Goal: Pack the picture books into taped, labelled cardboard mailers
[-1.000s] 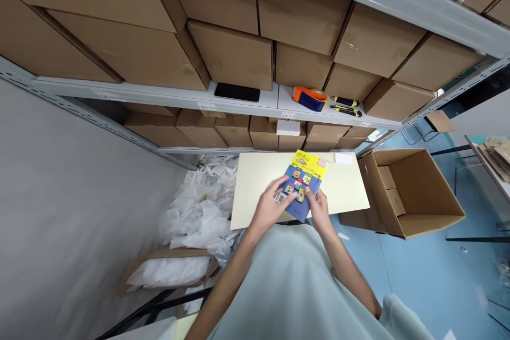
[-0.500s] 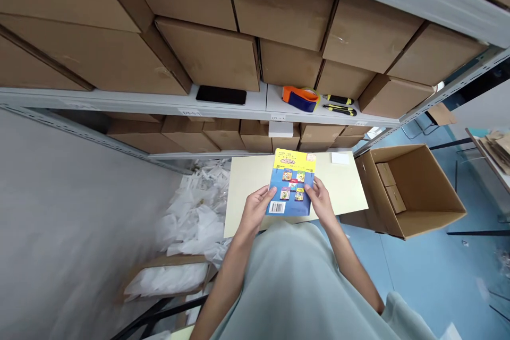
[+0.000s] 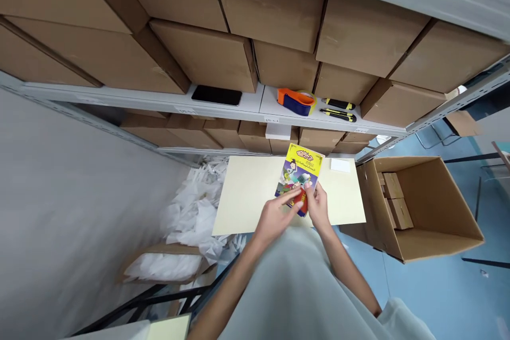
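Observation:
A book with a yellow and purple cartoon cover is held tilted above the pale yellow board. My right hand is closed on its lower right side, the thumb pressed on the cover. My left hand reaches over the lower part of the cover with fingers stretched out, touching it. The fingers hide part of a red area near the bottom. On the board, to the right of the book, lies a small white card or pad.
Brown cartons fill the shelves ahead. On the shelf edge lie a black phone, an orange and blue tape dispenser and yellow-black utility knives. An open carton stands right. White plastic wrapping is heaped left.
The book has been turned over from its blue back with the barcode to its front cover, and is now tilted. My left hand has gone from its left edge onto the cover.

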`<state>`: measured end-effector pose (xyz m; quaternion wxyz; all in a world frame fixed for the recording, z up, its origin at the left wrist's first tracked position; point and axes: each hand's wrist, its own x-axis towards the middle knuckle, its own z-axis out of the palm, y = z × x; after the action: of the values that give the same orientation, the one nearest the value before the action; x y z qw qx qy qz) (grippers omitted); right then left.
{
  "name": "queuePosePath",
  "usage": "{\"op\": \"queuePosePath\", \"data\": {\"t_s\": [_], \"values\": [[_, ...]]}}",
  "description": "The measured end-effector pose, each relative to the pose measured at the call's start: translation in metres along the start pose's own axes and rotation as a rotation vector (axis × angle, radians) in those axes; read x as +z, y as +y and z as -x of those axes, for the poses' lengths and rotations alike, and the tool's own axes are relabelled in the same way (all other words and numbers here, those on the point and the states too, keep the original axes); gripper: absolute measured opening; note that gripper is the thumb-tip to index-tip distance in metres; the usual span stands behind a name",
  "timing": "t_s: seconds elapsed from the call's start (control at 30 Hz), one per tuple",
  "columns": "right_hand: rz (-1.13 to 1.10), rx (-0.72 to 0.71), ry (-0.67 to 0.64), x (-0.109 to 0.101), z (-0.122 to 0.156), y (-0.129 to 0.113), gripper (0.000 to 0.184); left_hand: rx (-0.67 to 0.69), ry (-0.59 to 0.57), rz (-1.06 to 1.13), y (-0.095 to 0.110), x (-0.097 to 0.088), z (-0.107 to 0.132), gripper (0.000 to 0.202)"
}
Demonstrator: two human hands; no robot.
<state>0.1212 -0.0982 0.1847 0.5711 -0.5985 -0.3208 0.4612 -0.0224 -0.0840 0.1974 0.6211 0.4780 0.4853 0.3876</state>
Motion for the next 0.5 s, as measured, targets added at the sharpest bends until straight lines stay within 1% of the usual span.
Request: {"op": "queuePosePath", "data": {"t_s": [0.03, 0.1, 0.13, 0.17, 0.2, 0.23, 0.3, 0.33, 0.37, 0.4, 0.5], "values": [[-0.017, 0.02, -0.033, -0.008, -0.003, -0.002, 0.058, 0.001, 0.055, 0.003, 0.0, -0.004, -0.005, 0.045], [-0.054, 0.078, -0.107, -0.023, -0.007, -0.006, 0.061, 0.007, 0.223, 0.025, -0.001, -0.016, -0.014, 0.054], [-0.074, 0.108, -0.136, -0.028, -0.008, -0.007, 0.063, -0.007, 0.275, 0.049, -0.003, -0.023, -0.018, 0.058], [-0.096, 0.134, -0.157, -0.032, -0.008, -0.007, 0.065, -0.039, 0.275, 0.082, -0.005, -0.03, -0.021, 0.06], [-0.117, 0.158, -0.174, -0.034, -0.008, -0.007, 0.066, -0.088, 0.227, 0.125, -0.006, -0.036, -0.022, 0.06], [-0.139, 0.178, -0.19, -0.036, -0.008, -0.007, 0.067, -0.147, 0.149, 0.174, -0.008, -0.04, -0.022, 0.06], [-0.169, 0.209, -0.216, -0.036, -0.007, -0.006, 0.068, -0.249, -0.014, 0.26, -0.012, -0.045, -0.019, 0.06], [-0.177, 0.218, -0.227, -0.035, -0.006, -0.005, 0.067, -0.281, -0.069, 0.289, -0.013, -0.046, -0.017, 0.061], [-0.181, 0.225, -0.238, -0.034, -0.007, -0.005, 0.066, -0.298, -0.098, 0.311, -0.014, -0.046, -0.015, 0.061], [-0.181, 0.233, -0.249, -0.033, -0.007, -0.005, 0.064, -0.303, -0.101, 0.327, -0.015, -0.045, -0.014, 0.061], [-0.158, 0.23, -0.254, -0.03, -0.014, -0.005, 0.063, -0.277, -0.019, 0.356, -0.015, -0.043, -0.012, 0.06]]}}
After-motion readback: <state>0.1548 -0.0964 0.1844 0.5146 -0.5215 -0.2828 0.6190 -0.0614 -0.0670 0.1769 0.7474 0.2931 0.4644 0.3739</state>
